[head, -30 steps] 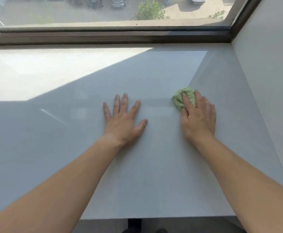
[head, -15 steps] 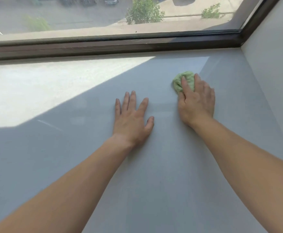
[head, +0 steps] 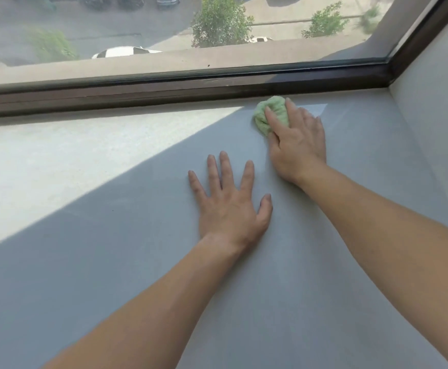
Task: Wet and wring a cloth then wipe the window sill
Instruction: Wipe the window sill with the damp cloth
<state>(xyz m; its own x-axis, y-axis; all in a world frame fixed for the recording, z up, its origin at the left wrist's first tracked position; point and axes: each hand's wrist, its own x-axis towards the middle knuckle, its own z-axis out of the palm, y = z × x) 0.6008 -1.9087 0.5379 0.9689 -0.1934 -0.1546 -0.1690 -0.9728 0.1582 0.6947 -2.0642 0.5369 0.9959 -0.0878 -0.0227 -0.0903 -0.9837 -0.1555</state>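
pale grey window sill (head: 111,275) mostly in shade, sun patch (head: 71,161) at 10 o'clock, dark window frame (head: 164,94) along 12, green cloth (head: 273,113) at 1 o'clock just beside the frame, right hand (head: 297,145) pressing it with fingers together, left hand (head: 230,209) flat mid-sill, fingers spread

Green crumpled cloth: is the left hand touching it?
Apart. The head view shows bare grey window sill between the left hand, flat on the sill, and the green crumpled cloth, which the right hand presses.
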